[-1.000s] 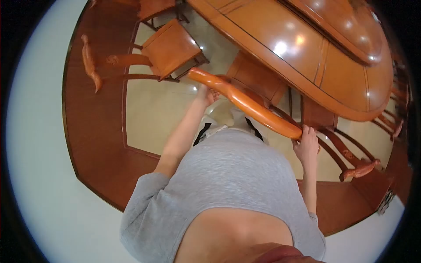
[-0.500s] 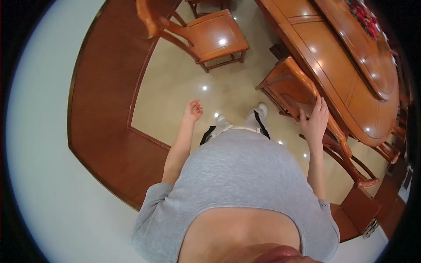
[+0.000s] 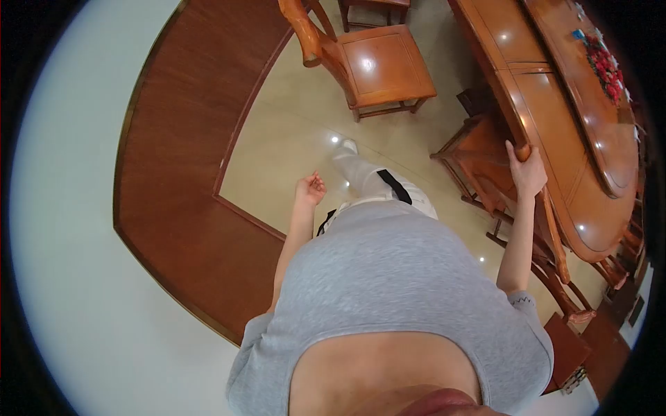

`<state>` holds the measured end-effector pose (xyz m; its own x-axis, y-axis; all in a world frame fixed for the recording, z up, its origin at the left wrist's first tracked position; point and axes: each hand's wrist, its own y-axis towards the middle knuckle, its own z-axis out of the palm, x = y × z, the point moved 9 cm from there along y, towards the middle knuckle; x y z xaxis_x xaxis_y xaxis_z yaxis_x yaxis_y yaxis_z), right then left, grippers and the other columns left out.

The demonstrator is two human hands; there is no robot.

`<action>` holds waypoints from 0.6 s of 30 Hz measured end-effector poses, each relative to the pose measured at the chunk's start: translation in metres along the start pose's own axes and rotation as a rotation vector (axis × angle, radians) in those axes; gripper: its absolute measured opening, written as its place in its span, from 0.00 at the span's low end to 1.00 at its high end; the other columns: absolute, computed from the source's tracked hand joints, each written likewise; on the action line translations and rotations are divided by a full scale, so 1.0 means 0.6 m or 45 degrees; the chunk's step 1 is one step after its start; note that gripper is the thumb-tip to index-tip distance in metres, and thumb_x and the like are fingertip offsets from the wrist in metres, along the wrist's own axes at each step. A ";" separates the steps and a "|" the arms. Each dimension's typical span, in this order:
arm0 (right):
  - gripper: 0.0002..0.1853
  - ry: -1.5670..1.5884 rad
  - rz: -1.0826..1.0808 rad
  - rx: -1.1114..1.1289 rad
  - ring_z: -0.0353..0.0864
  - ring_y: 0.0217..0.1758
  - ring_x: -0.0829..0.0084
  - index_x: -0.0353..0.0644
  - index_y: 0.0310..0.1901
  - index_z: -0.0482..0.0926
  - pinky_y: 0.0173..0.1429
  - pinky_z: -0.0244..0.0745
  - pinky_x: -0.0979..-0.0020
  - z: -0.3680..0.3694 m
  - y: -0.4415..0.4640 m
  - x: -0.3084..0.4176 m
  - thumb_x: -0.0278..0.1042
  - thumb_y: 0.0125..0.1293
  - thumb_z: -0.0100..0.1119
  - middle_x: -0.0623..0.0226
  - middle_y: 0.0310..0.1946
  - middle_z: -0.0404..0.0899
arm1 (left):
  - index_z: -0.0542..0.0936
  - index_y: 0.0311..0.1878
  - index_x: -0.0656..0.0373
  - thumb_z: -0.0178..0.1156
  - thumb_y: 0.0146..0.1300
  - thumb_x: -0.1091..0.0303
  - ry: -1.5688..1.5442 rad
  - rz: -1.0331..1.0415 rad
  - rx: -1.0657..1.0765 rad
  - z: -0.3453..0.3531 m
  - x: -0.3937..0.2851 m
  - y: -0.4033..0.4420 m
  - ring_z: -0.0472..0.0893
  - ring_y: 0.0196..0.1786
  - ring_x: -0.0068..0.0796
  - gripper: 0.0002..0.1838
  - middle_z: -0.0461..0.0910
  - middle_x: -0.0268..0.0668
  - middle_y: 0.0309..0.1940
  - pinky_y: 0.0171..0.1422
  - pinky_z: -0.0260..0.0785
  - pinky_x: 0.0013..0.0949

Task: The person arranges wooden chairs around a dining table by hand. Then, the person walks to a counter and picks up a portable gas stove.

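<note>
My right hand (image 3: 529, 173) is closed round the end of the top rail of a wooden chair (image 3: 555, 232), with the thumb on one side and the fingers on the other. This chair's back stands beside the long polished table (image 3: 562, 166), and its seat is partly hidden by my hand and arm. On the other side of my body, my left hand (image 3: 311, 188) hangs over the floor with its fingers curled in. Nothing shows in it, and it touches no furniture.
Another wooden chair (image 3: 385, 66) stands ahead on the shiny tiled floor (image 3: 277, 149). Dark wood panelling (image 3: 180, 159) borders the floor at left, next to a pale wall (image 3: 62, 208). Red flowers (image 3: 605, 73) lie on the table. One foot (image 3: 349, 146) is stretched forward.
My right hand has gone from resting with extended fingers on the chair back to gripping its rail. One leg has stepped forward. My left hand stays curled at my side.
</note>
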<state>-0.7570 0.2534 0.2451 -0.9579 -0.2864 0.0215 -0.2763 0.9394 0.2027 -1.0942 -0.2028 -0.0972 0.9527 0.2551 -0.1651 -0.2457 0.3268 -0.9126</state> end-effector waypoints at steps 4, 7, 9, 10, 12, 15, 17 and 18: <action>0.30 0.086 0.114 -0.184 0.84 0.43 0.57 0.45 0.45 0.83 0.46 0.78 0.59 0.006 0.001 -0.003 0.67 0.56 0.64 0.60 0.39 0.85 | 0.78 0.49 0.57 0.50 0.68 0.71 0.023 0.069 -0.020 0.018 -0.098 0.001 0.74 0.28 0.25 0.10 0.75 0.31 0.27 0.33 0.68 0.28; 0.28 0.363 0.182 -0.353 0.83 0.48 0.57 0.38 0.44 0.82 0.52 0.76 0.60 -0.006 0.006 0.033 0.59 0.57 0.68 0.58 0.42 0.84 | 0.78 0.49 0.57 0.51 0.68 0.71 0.092 0.057 -0.094 0.022 -0.186 0.003 0.74 0.28 0.25 0.10 0.76 0.30 0.30 0.33 0.69 0.27; 0.25 0.268 -0.092 -0.544 0.82 0.48 0.56 0.36 0.44 0.81 0.53 0.74 0.60 -0.053 0.018 0.161 0.52 0.58 0.69 0.56 0.43 0.83 | 0.77 0.49 0.56 0.52 0.68 0.70 0.294 0.019 -0.040 0.056 -0.251 0.019 0.75 0.29 0.25 0.09 0.77 0.30 0.30 0.33 0.69 0.27; 0.23 0.374 -0.191 -0.531 0.81 0.48 0.56 0.36 0.45 0.81 0.53 0.74 0.60 -0.065 0.030 0.232 0.50 0.58 0.69 0.57 0.42 0.83 | 0.77 0.49 0.56 0.52 0.68 0.70 0.321 0.005 -0.041 0.077 -0.285 0.033 0.75 0.29 0.25 0.09 0.77 0.30 0.30 0.33 0.69 0.27; 0.24 0.645 -0.369 -0.387 0.80 0.49 0.56 0.37 0.46 0.80 0.55 0.72 0.61 -0.049 0.029 0.331 0.49 0.59 0.69 0.57 0.44 0.82 | 0.77 0.47 0.56 0.54 0.67 0.68 0.134 0.143 -0.055 0.103 -0.317 0.048 0.76 0.30 0.25 0.08 0.77 0.30 0.28 0.33 0.69 0.27; 0.29 1.069 -0.537 -0.007 0.76 0.56 0.54 0.34 0.52 0.76 0.59 0.70 0.60 -0.016 0.012 0.534 0.53 0.61 0.66 0.50 0.51 0.77 | 0.78 0.45 0.55 0.55 0.67 0.67 0.300 0.204 0.162 0.234 -0.407 0.039 0.76 0.30 0.26 0.07 0.76 0.30 0.27 0.33 0.69 0.27; 0.30 1.307 -0.578 0.299 0.75 0.56 0.53 0.33 0.53 0.75 0.60 0.70 0.59 -0.037 -0.014 0.653 0.54 0.62 0.64 0.49 0.51 0.76 | 0.77 0.46 0.55 0.55 0.66 0.66 0.330 0.227 0.258 0.304 -0.444 0.043 0.76 0.30 0.26 0.08 0.77 0.30 0.27 0.33 0.69 0.27; 0.31 1.342 -0.607 0.432 0.75 0.56 0.53 0.33 0.55 0.74 0.59 0.71 0.59 -0.010 -0.044 0.656 0.54 0.62 0.64 0.49 0.50 0.75 | 0.78 0.43 0.56 0.56 0.65 0.66 0.311 0.158 0.223 0.285 -0.386 0.068 0.76 0.29 0.27 0.07 0.76 0.30 0.26 0.32 0.69 0.28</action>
<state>-1.1264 0.1146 0.2543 -0.2627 -0.4825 0.8356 -0.7429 0.6537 0.1440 -1.3554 -0.0932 -0.0320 0.9232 0.0835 -0.3751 -0.3691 0.4638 -0.8054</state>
